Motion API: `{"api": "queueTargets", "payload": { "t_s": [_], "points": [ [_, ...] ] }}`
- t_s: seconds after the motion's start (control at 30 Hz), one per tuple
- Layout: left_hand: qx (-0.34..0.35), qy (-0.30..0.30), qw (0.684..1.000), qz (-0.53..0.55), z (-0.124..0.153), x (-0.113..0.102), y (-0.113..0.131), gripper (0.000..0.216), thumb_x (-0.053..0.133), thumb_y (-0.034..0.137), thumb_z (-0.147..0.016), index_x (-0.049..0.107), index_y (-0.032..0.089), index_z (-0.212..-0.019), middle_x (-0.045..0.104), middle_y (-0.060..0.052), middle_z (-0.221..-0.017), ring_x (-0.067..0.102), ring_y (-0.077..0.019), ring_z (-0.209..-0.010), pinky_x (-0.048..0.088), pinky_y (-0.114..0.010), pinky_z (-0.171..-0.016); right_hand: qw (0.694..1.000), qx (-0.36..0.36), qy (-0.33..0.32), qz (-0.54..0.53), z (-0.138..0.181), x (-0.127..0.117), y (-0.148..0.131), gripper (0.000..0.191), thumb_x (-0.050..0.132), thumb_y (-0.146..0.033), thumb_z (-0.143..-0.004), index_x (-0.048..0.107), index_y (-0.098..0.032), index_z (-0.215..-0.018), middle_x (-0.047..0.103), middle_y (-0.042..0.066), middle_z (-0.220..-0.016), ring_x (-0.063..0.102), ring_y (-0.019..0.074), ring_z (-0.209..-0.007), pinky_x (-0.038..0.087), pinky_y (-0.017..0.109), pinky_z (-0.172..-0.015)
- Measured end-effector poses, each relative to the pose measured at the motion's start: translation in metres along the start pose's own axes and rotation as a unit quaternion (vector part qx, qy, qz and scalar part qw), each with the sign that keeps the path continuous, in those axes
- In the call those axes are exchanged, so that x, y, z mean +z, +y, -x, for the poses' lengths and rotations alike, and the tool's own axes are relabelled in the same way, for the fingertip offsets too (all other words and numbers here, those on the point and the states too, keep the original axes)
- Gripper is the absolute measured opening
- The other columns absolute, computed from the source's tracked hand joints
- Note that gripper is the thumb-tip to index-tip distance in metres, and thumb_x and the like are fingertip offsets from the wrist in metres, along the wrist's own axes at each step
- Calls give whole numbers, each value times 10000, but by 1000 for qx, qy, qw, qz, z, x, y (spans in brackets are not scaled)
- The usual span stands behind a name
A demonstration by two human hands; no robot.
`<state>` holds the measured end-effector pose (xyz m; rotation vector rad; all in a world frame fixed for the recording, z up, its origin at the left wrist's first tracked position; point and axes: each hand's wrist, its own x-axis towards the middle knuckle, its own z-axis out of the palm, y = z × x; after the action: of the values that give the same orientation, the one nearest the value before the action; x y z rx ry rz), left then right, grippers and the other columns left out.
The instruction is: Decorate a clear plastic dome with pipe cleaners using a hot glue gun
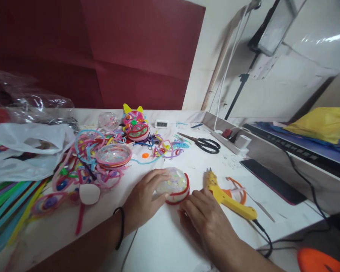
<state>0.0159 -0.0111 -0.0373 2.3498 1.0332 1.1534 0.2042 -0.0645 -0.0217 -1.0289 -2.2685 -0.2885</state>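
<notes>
A clear plastic dome [174, 182] with coloured bits inside lies on the white table [164, 241], a red pipe cleaner [184, 192] wrapped round its lower rim. My left hand [144, 198] cups the dome's left side, fingers curled against it. My right hand [204, 215] rests at its right lower edge, fingertips pressing on the red pipe cleaner. A black band [120, 226] circles my left wrist. Just right of my right hand lies a yellow glue gun [229, 198] with an orange stand.
Loose coloured pipe cleaners [82, 162] and a second rimmed dome [113, 155] lie to the left, with a white plastic bag [25, 147]. Behind stand a cat-faced pipe-cleaner ball [135, 124], a small digital clock [161, 123], black scissors [205, 144], a power strip [232, 141] and a dark phone [272, 181].
</notes>
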Motion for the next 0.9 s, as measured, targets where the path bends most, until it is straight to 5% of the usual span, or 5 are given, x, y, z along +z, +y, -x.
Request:
{"api": "queueTargets", "payload": {
  "t_s": [0.4, 0.57, 0.9],
  "points": [
    [-8, 2, 1000, 5, 1, -2, -3, 404, 600, 69, -759, 603, 242, -1124, 618, -73, -1254, 570, -233, -1185, 455, -418, -1043, 994, 63, 37, -80, 24, -19, 3, 148, 487, -99, -900, 511, -200, -794, 549, -4, -674, 533, 156, -621, 392, 311, -641],
    [-14, -5, 1000, 2, 1, -3, -4, 435, 584, 80, -771, 585, 237, -1177, 603, -74, -1284, 554, -228, -1210, 441, -412, -1061, 995, 70, 22, -62, 43, -29, 14, 113, 491, -118, -896, 511, -214, -840, 598, 17, -722, 600, 171, -663, 470, 305, -632],
    [-54, 8, 999, -5, 0, -11, -3, 291, 524, 244, -881, 609, 219, -1159, 599, -103, -1298, 560, -246, -1212, 472, -417, -1027, 985, 143, 92, -21, 98, -64, 34, 58, 540, -235, -885, 567, -272, -849, 711, -9, -686, 702, 148, -544, 548, 171, -499]
  ]
}}
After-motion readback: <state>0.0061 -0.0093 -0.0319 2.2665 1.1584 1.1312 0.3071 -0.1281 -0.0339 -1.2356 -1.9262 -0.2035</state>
